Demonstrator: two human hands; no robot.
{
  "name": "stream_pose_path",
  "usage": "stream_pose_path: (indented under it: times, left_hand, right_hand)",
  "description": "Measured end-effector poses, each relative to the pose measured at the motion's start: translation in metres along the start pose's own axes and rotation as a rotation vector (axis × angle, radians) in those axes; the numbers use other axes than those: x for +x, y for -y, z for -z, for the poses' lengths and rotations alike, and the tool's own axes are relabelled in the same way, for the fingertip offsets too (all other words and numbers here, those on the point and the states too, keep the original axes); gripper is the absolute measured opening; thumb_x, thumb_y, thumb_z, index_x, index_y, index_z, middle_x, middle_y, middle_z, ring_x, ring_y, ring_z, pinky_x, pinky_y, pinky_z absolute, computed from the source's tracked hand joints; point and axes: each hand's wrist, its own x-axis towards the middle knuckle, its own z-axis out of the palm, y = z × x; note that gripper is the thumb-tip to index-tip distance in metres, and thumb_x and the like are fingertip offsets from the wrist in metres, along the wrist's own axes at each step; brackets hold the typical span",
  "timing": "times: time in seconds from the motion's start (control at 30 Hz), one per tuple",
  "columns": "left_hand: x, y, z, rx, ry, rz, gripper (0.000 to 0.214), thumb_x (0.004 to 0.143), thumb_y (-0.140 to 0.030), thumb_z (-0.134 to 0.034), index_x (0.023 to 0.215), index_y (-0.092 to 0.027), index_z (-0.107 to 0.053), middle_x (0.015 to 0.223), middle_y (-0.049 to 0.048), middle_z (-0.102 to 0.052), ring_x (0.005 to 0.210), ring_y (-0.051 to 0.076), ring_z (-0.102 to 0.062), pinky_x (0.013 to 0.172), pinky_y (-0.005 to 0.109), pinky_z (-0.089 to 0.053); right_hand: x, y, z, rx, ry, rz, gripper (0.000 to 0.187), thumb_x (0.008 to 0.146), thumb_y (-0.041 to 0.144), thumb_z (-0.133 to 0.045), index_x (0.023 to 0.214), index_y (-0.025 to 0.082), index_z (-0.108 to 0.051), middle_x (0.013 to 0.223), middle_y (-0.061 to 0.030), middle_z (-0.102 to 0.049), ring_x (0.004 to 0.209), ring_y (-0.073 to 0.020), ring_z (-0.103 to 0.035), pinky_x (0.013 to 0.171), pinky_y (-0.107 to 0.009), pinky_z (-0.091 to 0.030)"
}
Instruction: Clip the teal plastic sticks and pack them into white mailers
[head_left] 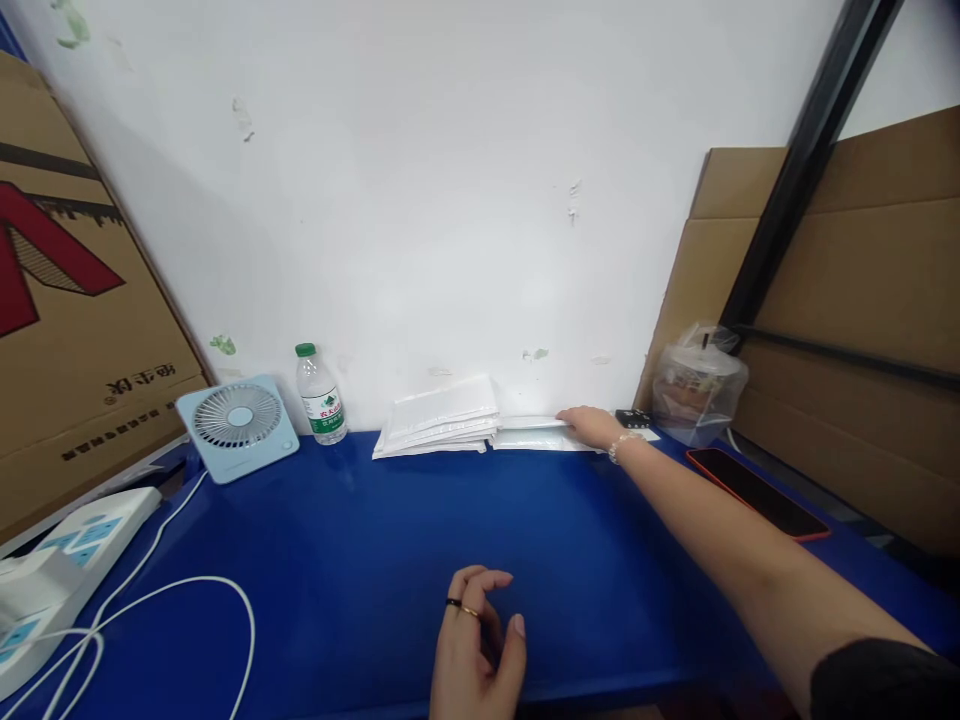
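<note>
Nearest to the camera is the bare left hand (461, 650), with a black ring and a gold-coloured ring; its fingers are half bent, the thumb apart, and it holds nothing that I can see. It is above the front of the smooth blue table (360, 560), perhaps only resting while the other arm reaches.

At the far left, a large brown cardboard box (67, 360) with red and black print stands behind a long white power strip with blue sockets (82, 545). Thin white cable (250, 620) makes a loose loop on the table. Next, a square light-blue plastic fan (241, 425) leans back, probably so that its air goes toward the person. Beside it, a clear bottle with green cap (321, 400) stands upright near the wall.

Flat white packets (439, 415) lie stacked at the back edge, likely to leave working room in front. Just right of them is a lower pile of white packets (532, 437). On its right end lies the right hand (594, 428); its thumb is hidden, so I cannot tell whether it grips or only touches. Farther right lies an orange-edged black phone (757, 492).
</note>
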Motion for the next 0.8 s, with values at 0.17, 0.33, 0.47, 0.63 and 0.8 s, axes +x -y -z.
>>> stream_pose_path:
  times: [0.17,0.33,0.47,0.63,0.8]
  left_hand:
    - [0.001,-0.001,0.006,0.006,0.028,0.033,0.026,0.082,-0.039,-0.052,0.101,-0.021,-0.057,0.104,0.0081,-0.053,0.064,0.013,-0.051,0.052,0.025,-0.042]
    - [0.020,0.001,0.003,-0.266,0.187,0.194,0.050,0.076,-0.038,-0.064,0.121,-0.022,-0.049,0.113,0.0105,-0.053,0.082,0.017,-0.056,0.062,0.027,-0.047]
    - [0.058,-0.021,-0.011,-0.744,0.321,0.330,0.061,0.074,-0.033,-0.069,0.129,-0.026,-0.043,0.135,0.0111,-0.041,0.117,0.023,-0.048,0.088,0.033,-0.045]
    - [0.108,-0.046,-0.023,-1.229,0.415,0.186,0.055,0.069,-0.044,-0.068,0.117,-0.020,-0.055,0.125,0.0099,-0.055,0.123,0.029,-0.044,0.101,0.043,-0.037]
    - [0.142,-0.039,-0.029,-1.452,0.105,0.172,0.047,0.071,-0.043,-0.061,0.111,-0.018,-0.058,0.106,0.0101,-0.063,0.110,0.028,-0.056,0.096,0.045,-0.041]
  right_hand:
    - [-0.028,-0.018,0.028,-0.090,-0.110,-0.108,0.032,0.089,0.020,-0.035,0.109,0.018,-0.060,0.102,-0.0170,-0.067,0.092,-0.0292,-0.062,0.074,-0.037,-0.043]
    - [-0.081,-0.036,0.067,0.087,-0.229,-0.131,0.027,0.087,0.027,-0.041,0.099,0.016,-0.063,0.090,-0.0140,-0.069,0.085,-0.0277,-0.063,0.072,-0.035,-0.044]
    - [-0.112,-0.006,0.081,0.919,-0.067,0.146,0.028,0.082,0.035,-0.055,0.099,0.015,-0.064,0.093,-0.0080,-0.069,0.081,-0.0216,-0.063,0.071,-0.029,-0.046]
    - [-0.114,0.057,0.067,1.599,0.403,0.181,0.036,0.066,0.027,-0.073,0.097,0.012,-0.067,0.083,-0.0062,-0.071,0.067,-0.0167,-0.063,0.064,-0.026,-0.048]
    - [-0.096,0.083,0.032,1.842,0.502,0.128,0.032,0.067,0.023,-0.074,0.096,0.012,-0.065,0.082,-0.0055,-0.071,0.067,-0.0161,-0.064,0.064,-0.026,-0.049]
